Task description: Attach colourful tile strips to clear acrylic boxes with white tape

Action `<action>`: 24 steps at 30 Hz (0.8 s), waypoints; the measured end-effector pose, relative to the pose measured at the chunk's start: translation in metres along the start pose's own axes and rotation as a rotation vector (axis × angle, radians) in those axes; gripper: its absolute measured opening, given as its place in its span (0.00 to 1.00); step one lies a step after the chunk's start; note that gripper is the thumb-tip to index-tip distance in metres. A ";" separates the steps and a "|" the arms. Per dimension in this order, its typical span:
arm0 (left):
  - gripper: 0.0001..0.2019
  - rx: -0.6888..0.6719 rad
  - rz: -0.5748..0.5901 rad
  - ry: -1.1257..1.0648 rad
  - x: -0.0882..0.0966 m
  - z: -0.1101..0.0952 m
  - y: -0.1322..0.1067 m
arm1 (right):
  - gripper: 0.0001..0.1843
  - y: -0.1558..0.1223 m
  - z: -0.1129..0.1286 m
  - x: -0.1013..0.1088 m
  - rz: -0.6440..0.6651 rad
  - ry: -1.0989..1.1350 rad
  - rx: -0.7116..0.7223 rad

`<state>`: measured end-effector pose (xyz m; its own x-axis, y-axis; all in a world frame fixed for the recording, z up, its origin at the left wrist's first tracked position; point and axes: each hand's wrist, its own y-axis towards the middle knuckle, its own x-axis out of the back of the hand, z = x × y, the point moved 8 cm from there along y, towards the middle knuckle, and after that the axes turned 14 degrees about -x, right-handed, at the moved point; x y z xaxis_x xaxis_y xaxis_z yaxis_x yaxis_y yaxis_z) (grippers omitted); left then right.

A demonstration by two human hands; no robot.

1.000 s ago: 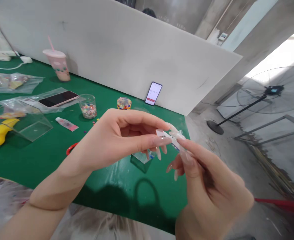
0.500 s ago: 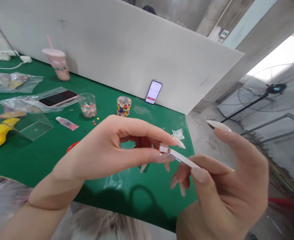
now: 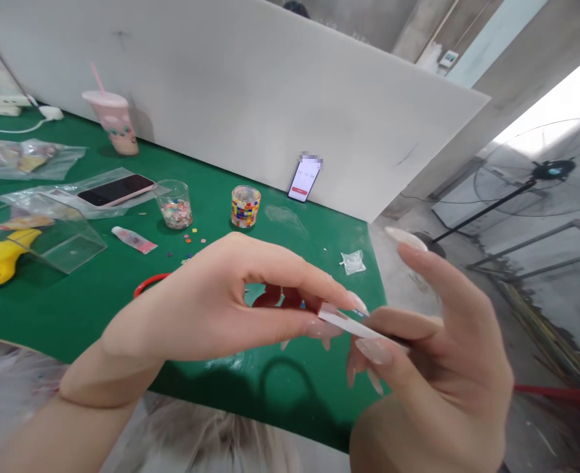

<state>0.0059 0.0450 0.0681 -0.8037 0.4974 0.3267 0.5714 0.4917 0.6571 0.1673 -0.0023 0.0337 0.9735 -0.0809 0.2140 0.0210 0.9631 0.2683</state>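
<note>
A thin, flat white strip (image 3: 349,324) is stretched between both hands above the table. My left hand (image 3: 230,295) pinches its left end between thumb and index finger, the other fingers curled behind. At the right end, my right hand (image 3: 442,368) grips it between thumb and bent fingers, with the index finger raised away from it. A small bluish edge shows behind the strip near my left fingertip; I cannot make out what it belongs to. Behind my hands stands a glass covered in coloured mosaic tiles (image 3: 245,207). A red loop-shaped handle (image 3: 148,284) is partly hidden by my left wrist.
On the green table (image 3: 211,387) are a clear cup of small pieces (image 3: 176,213), a tube (image 3: 134,240), a dark phone (image 3: 116,190), a yellow tool (image 3: 6,258) and a small clear packet (image 3: 353,262). A lit phone (image 3: 304,179) leans on the white partition (image 3: 230,85).
My right hand has come slightly left, closer to my left hand, its raised finger shifting too. The strip has turned, showing more of its flat face. The view has shifted slightly.
</note>
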 end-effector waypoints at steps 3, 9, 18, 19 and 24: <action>0.08 -0.015 0.035 -0.015 -0.002 -0.001 0.001 | 0.33 0.001 0.002 0.004 -0.007 0.054 -0.005; 0.08 0.008 0.060 -0.005 -0.004 0.003 -0.002 | 0.33 0.002 0.000 0.009 -0.039 0.013 -0.033; 0.08 0.019 0.054 -0.017 -0.005 0.004 -0.002 | 0.35 0.002 0.001 0.009 -0.007 0.050 -0.058; 0.08 0.019 0.055 -0.019 -0.005 0.003 -0.002 | 0.35 0.001 0.002 0.009 -0.011 0.042 -0.055; 0.09 0.027 0.053 -0.029 -0.007 0.004 -0.003 | 0.37 -0.001 0.000 0.012 -0.049 -0.013 -0.034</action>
<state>0.0104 0.0435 0.0612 -0.7673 0.5436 0.3402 0.6175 0.4833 0.6205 0.1791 -0.0043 0.0363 0.9681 -0.1313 0.2133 0.0768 0.9661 0.2463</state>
